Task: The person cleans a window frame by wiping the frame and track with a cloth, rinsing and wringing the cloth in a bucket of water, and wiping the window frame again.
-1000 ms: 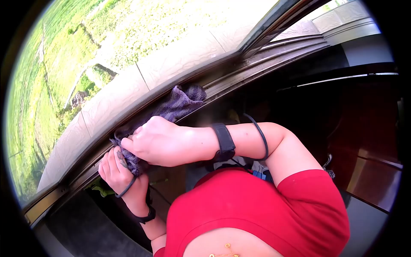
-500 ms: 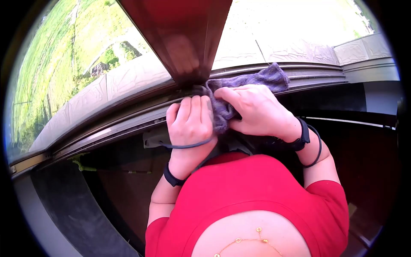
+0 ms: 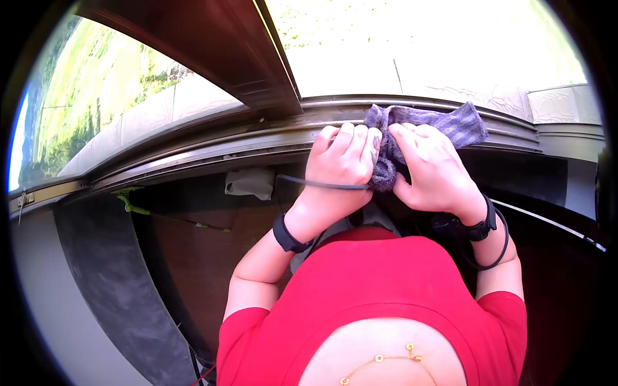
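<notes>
While two hands work close together, a purple cloth lies bunched on the window track

Because the view looks down past a red shirt (image 3: 386, 276), a thin gold necklace (image 3: 379, 358) shows nearest. Past it, black bands circle both wrists. The left hand (image 3: 341, 161), a gray cord looped about it, has its fingers curled and held side by side against the cloth's left edge; whether they grip it, I can't tell. The right hand (image 3: 436, 168) pinches the bunched part of the purple cloth (image 3: 444, 123) between thumb and bent fingers, and the loose end spreads right along the metal window track (image 3: 257, 143).

Below the track, to the left, sit a whitish bag (image 3: 250, 183) and a green-headed tool (image 3: 127, 201) with a slim handle. A dark reddish-brown window frame post (image 3: 225, 51) meets the track just left of the hands. Beyond runs a pale outer ledge (image 3: 450, 80), then sunlit greenery, washed out by glare on the right.
</notes>
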Tool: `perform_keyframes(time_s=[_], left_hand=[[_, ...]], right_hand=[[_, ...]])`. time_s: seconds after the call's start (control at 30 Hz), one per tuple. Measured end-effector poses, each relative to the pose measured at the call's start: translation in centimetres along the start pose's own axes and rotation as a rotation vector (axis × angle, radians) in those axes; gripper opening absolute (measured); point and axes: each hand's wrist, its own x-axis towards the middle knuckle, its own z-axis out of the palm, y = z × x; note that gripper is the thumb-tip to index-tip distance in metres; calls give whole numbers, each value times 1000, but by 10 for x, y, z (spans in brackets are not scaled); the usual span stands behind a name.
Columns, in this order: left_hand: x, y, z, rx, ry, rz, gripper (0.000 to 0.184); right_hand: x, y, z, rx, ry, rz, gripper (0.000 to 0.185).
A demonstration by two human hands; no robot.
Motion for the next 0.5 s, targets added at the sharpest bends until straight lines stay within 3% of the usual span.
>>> perform_keyframes(time_s=[0.1,0.17,0.33,0.5], left_hand=[[-5,-12,-13,37,-63,-11,41],[-18,-30,-28,67,-56,-48,36],[-64,-83,-77,167,-108,-180,40],[-107,-131,-103,278,-70,-237,47]], right_hand=[[8,-5,11,24,75,-75,36],[25,-22,19,70,-90,8,58],[81,-70,70,213,126,-234,27],[124,-112,118,254,190,-321,22]])
